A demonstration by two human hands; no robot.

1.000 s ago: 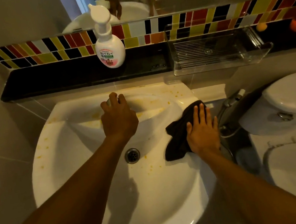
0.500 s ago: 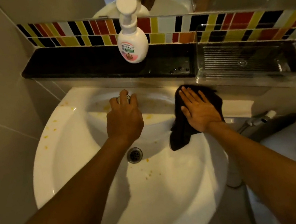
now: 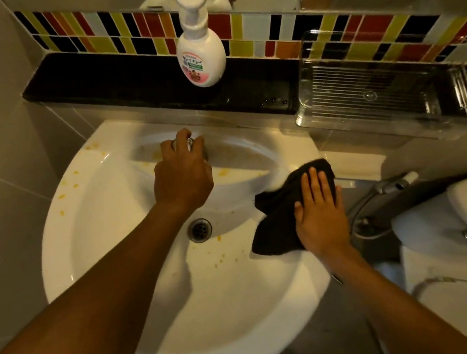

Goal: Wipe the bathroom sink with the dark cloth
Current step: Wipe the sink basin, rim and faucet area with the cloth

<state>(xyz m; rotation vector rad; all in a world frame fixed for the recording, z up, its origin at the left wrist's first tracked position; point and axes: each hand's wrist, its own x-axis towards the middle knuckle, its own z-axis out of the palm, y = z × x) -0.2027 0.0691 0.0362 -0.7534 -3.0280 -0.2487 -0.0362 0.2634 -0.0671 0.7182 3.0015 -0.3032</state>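
Right hand grip is flat, pinning the dark cloth on the sink rim for pressure. Left hand grasps the tap, probably to brace; orange specks inward of the cloth.

One sink, one dark cloth, one soap bottle, one clear tray, two hands.

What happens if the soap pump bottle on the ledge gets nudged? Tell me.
The soap pump bottle looks apt to tip: a tall pump head tops its rounded body. It seems to be light plastic, so it would probably slide on the glossy black ledge and could drop into the sink below.
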